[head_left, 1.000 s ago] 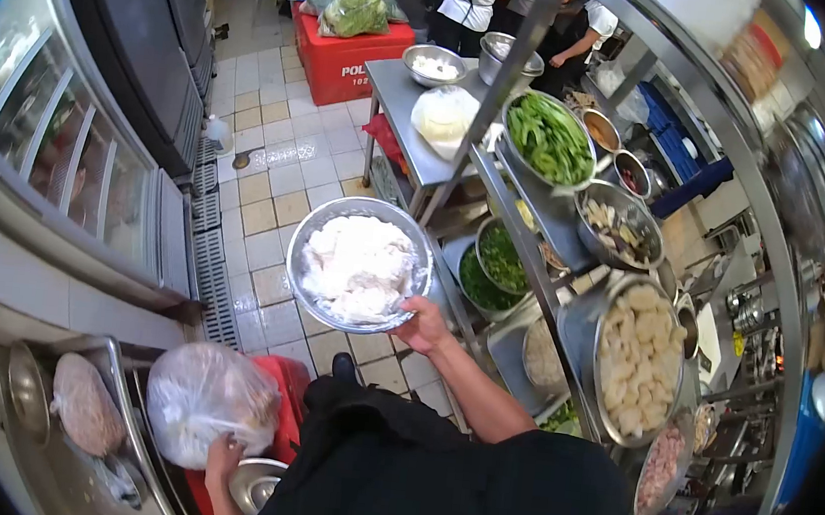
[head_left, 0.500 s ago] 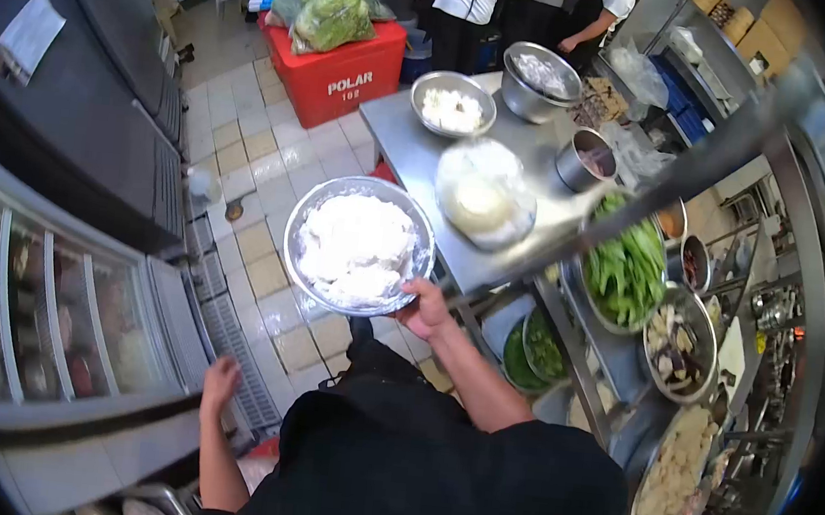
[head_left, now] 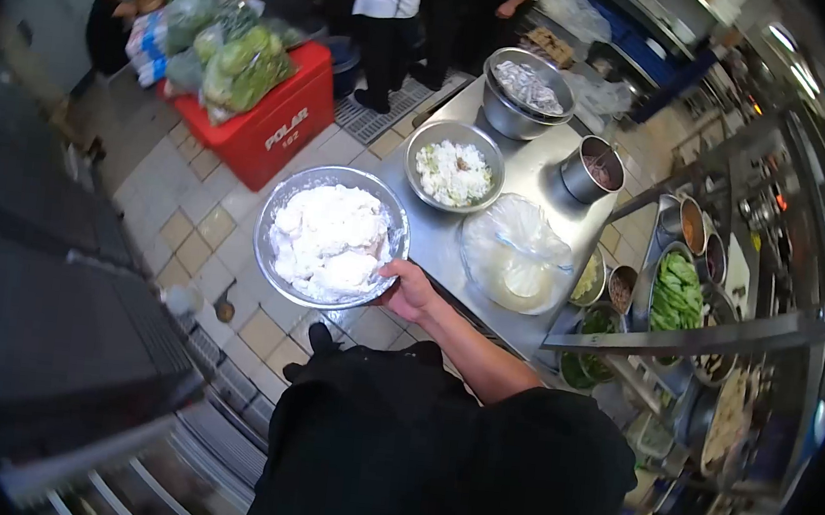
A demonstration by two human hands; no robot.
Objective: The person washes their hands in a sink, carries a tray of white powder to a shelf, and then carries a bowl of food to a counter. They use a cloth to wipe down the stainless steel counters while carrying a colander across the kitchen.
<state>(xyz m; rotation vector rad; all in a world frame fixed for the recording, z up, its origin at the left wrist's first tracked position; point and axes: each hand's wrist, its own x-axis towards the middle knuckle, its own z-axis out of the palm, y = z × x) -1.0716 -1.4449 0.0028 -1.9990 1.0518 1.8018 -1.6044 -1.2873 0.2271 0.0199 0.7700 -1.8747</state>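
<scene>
A metal bowl (head_left: 331, 240) full of white, powdery-coated pieces hangs in the air at the left of the steel table (head_left: 424, 244). My right hand (head_left: 409, 290) grips its lower right rim, thumb on top and fingers beneath. My left hand is out of view. On the table, close to the held bowl, stand a bowl of white and green food (head_left: 454, 167) and a clear plastic bag with something pale inside (head_left: 517, 253). Stacked metal bowls (head_left: 528, 92) and a steel pot (head_left: 592, 170) stand farther back.
A red cooler (head_left: 257, 123) with bagged vegetables (head_left: 242, 67) stands beyond the tiled floor at the left. Several people stand behind the table; another person (head_left: 109, 25) is at the far left. A metal shelf bar (head_left: 693, 339) crosses the right side, near trays of food.
The view has turned to the right, with the fridge sliding down and left. The bowl is still in my right hand, closer to the table bowls. My left hand has gone out of view.
</scene>
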